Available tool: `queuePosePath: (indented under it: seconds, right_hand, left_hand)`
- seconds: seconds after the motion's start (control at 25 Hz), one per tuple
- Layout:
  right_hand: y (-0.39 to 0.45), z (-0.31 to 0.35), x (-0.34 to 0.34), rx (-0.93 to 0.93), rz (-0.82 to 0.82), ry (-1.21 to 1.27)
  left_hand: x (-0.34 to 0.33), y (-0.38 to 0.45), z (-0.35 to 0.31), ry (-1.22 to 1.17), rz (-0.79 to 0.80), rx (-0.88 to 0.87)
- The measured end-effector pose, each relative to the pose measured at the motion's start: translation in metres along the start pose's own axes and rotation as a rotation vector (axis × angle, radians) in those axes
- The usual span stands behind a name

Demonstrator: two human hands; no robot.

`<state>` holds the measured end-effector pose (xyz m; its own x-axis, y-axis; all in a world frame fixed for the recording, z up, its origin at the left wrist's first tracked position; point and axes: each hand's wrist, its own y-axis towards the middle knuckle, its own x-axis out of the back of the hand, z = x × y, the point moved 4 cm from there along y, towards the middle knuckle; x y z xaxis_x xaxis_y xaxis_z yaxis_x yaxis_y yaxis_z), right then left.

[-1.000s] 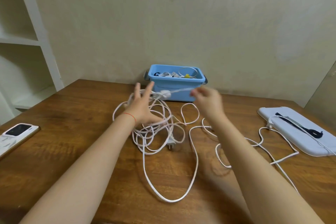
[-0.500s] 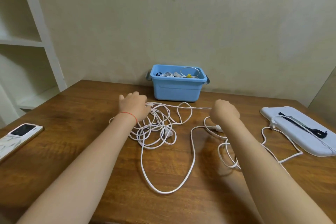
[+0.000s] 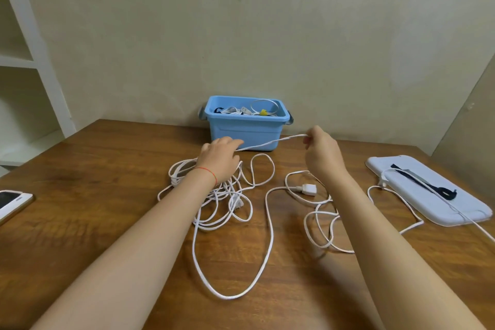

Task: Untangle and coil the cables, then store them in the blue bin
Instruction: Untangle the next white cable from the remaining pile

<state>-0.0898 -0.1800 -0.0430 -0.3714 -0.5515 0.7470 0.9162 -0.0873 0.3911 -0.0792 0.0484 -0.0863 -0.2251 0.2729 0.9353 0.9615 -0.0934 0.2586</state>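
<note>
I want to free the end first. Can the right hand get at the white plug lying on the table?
Probably yes. The white plug lies uncovered just below the right hand, with only table between them. But that hand pinches the white cable and must release it first.

One head-worn wide-angle view looks forward and down over the wooden table [image 3: 107,222], toward the wall.

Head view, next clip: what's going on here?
A person is sorting out a long white cable that sprawls in loose loops over a wooden table. The right hand pinches a stretch of it, raised and pulled taut across to the left hand, which sits over the tangled bunch. The blue bin at the back already holds a few cables. This one is not coiled yet.
</note>
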Motion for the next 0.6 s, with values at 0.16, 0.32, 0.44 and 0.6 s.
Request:
queuePosePath:
  seconds: [0.16, 0.32, 0.44, 0.6]
  right_hand:
    - [0.009, -0.04, 0.031, -0.223, -0.184, -0.105]
    - [0.012, -0.055, 0.023, -0.262, -0.08, -0.509]
    - [0.004, 0.008, -0.01, 0.163, -0.093, -0.225]
    - [-0.014, 0.065, -0.045, 0.242, 0.227, 0.249]
  left_hand:
    - [-0.012, 0.007, -0.002, -0.026, 0.11, 0.08]
    - [0.0, 0.006, -0.014, 0.023, 0.067, -0.025]
    - [0.017, 0.002, -0.046, 0.184, -0.033, -0.16]
    - [0.019, -0.005, -0.063, 0.282, -0.019, -0.157]
